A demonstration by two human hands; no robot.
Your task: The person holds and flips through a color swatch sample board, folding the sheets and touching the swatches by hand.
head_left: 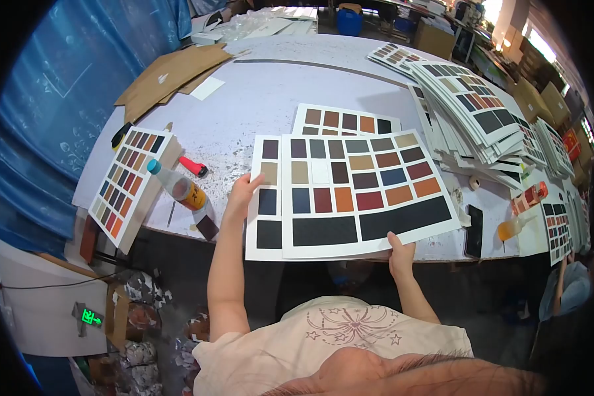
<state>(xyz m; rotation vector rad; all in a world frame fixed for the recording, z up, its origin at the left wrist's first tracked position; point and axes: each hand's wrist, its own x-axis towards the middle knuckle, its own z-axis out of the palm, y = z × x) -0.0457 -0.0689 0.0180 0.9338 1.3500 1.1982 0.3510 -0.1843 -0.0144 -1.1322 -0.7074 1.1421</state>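
Two overlapping white swatch sheets are held over the table's front edge. My left hand (245, 193) grips the left edge of the lower sheet (268, 198), its fingers partly behind it. My right hand (401, 253) pinches the bottom edge of the upper sheet (369, 191), thumb on top. Rows of coloured squares and two wide black blocks cover the upper sheet. It lies over most of the lower one. Just behind them another swatch sheet (346, 121) lies on the table, partly covered.
On the white table (244, 99): a swatch stack (133, 178), a bottle (185, 190), a red cutter (193, 166), brown cardboard (168, 76), a large sheet pile (472, 109), a black phone (474, 231) and an orange glue bottle (510, 229). Another person's arm (560, 284) is at far right.
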